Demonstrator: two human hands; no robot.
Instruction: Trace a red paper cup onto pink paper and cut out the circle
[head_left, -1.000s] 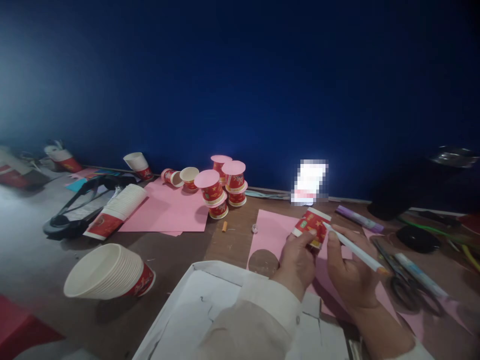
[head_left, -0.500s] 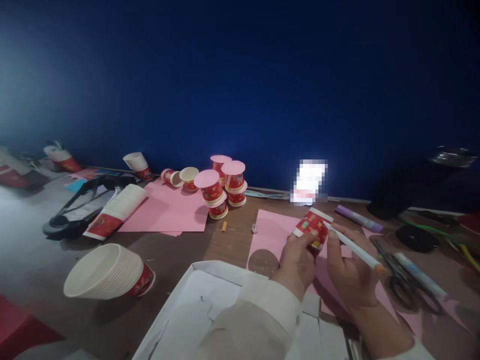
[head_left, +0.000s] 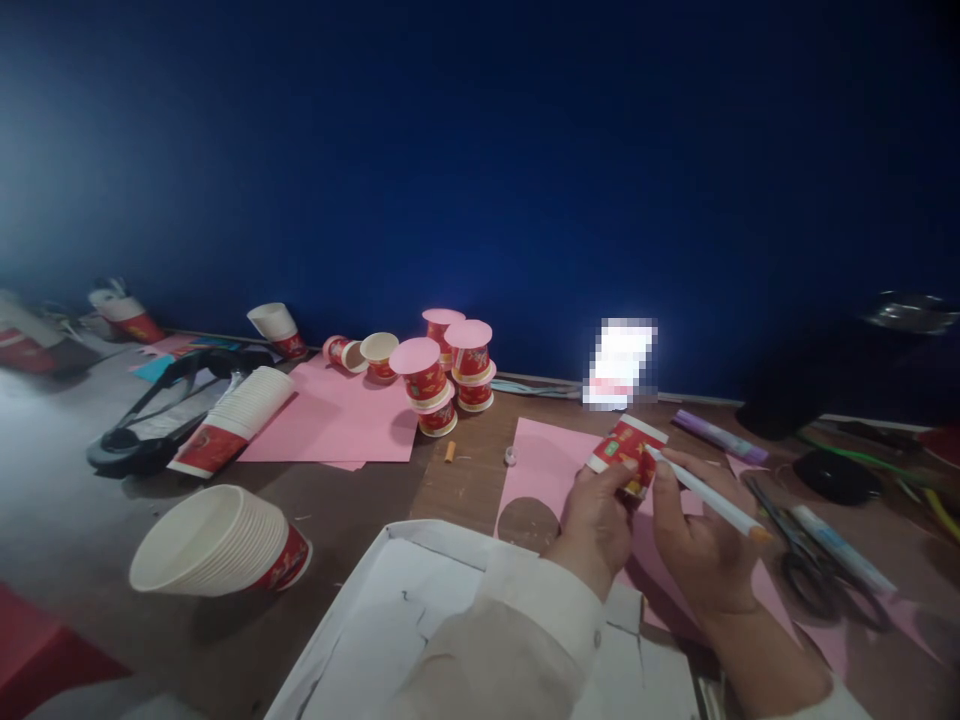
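Observation:
My left hand [head_left: 596,525] is closed around a short red paper cup [head_left: 626,445] with gold and green print, lying on its side above a pink sheet [head_left: 544,455]. In my right hand [head_left: 709,545] is a slim white pen [head_left: 709,492] with an orange rear end, pinched between thumb and fingers. The pen's front end meets the cup's printed side; whether it touches I cannot tell. A round hole has been cut from the sheet below.
Red cups topped with pink discs [head_left: 417,358] stand stacked behind. Scissors [head_left: 814,570] and a purple tube [head_left: 720,437] lie right. Nested paper cups [head_left: 217,540] lie left of a white box lid [head_left: 390,590]. A lit phone [head_left: 621,362] leans against the blue partition.
The view has shifted very slightly. Both hands keep their hold on the cup and the pen, with hardly any visible movement.

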